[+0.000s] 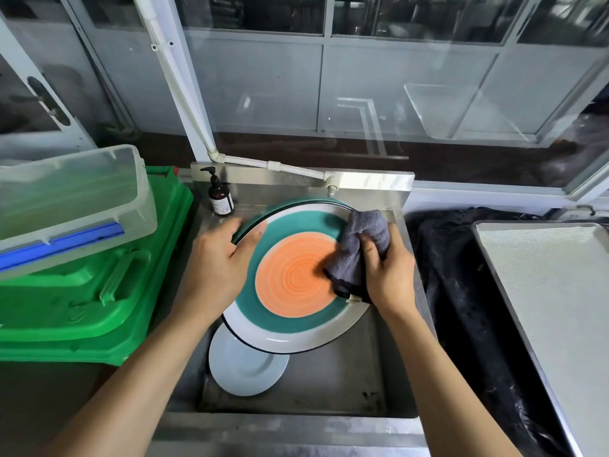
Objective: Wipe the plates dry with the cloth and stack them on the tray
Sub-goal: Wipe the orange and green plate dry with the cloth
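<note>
A large plate (290, 311) with an orange centre, a teal ring and a white rim is held tilted over the steel sink (346, 384). My left hand (219, 258) grips its left edge, thumb on the face. My right hand (390, 268) holds a grey cloth (359, 239) bunched against the plate's right side. A smaller pale blue plate (244, 367) lies in the sink below, partly hidden by the large plate. The metal tray (560, 291) lies at the right on a dark cloth.
A brown pump bottle (220, 197) stands at the sink's back left corner, a tap (331, 189) behind the plate. Left of the sink a clear plastic box (72, 199) rests on a green crate (99, 291). A window wall runs behind.
</note>
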Demonstrator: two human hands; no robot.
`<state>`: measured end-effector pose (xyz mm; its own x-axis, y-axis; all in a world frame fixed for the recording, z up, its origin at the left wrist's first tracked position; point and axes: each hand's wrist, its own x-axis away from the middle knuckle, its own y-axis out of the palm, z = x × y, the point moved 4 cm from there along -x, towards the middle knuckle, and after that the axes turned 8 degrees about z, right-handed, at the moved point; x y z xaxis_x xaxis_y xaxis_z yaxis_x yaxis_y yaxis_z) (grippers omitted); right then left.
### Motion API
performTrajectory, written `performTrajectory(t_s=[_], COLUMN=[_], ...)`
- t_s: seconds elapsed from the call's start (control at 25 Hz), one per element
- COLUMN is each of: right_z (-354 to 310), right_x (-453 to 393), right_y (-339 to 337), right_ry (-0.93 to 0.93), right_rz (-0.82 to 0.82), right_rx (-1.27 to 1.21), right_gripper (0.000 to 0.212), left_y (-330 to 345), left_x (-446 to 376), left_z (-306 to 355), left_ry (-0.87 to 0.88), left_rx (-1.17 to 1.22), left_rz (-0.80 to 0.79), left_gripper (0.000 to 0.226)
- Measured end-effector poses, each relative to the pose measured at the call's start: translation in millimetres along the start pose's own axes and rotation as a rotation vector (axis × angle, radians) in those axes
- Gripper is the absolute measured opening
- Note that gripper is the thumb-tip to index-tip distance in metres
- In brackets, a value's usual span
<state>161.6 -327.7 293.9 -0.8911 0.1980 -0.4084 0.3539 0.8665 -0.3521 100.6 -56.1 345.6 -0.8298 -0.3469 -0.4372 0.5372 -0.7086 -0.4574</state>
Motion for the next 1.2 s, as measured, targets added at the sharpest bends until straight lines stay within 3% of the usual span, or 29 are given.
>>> performTrajectory(t_s=[0.12, 0.2, 0.32, 0.44, 0.52, 0.76, 0.84, 0.96, 1.08, 1.2], right_z=[1.4, -3.7, -29.0, -62.5, -74.1, -78.7, -65.9, -32.0, -16.3, -16.3], right_x=[2.4, -1.6, -6.5, -7.3, -6.5, -11.8, -14.9, -15.7, -10.8, -8.2], right_y=[3.4, 1.7, 0.1, 3.7, 2.9, -6.2, -10.1, -18.8, -17.7, -14.0], right_ry=[-0.037, -0.096, -0.303, -0.573, -0.635, -0.654, -0.541, -0.147, -0.012, -0.036], right_rz=[-0.026, -0.040, -0.100, -0.189, -0.216, -0.154, -0.140, -0.069, 0.005, -0.017], right_rx=[0.065, 0.126, 0.203, 0.275, 0.275, 0.311, 0.278, 0.079, 0.008, 0.041], right_gripper=[0.022, 0.027, 0.040, 0.045, 0.047, 0.045, 0.039, 0.027, 0.017, 0.011], left_y=[-0.3, -3.9, -7.2, 7.1, 15.9, 15.8, 12.1, 1.2, -2.5, -0.5], left_x=[1.7, -1.2, -12.7, -24.5, -27.5, -18.9, -17.3, -10.9, -2.9, 1.9], left_z=[-10.2, -11.4, 4.7, 35.9, 48.0, 51.6, 45.4, 29.2, 18.7, 12.8], left_ry=[-0.019, -0.033, 0.059, 0.209, 0.257, 0.344, 0.302, 0.174, 0.084, 0.063], left_rx=[0.034, -0.014, -0.119, -0.213, -0.324, -0.285, -0.202, -0.103, -0.032, -0.014], left_rz=[-0.065, -0.109, -0.119, -0.323, -0.446, -0.306, -0.220, -0.046, 0.052, 0.004], left_gripper=[0.022, 0.021, 0.015, 0.025, 0.028, 0.008, 0.020, 0.048, 0.032, 0.020])
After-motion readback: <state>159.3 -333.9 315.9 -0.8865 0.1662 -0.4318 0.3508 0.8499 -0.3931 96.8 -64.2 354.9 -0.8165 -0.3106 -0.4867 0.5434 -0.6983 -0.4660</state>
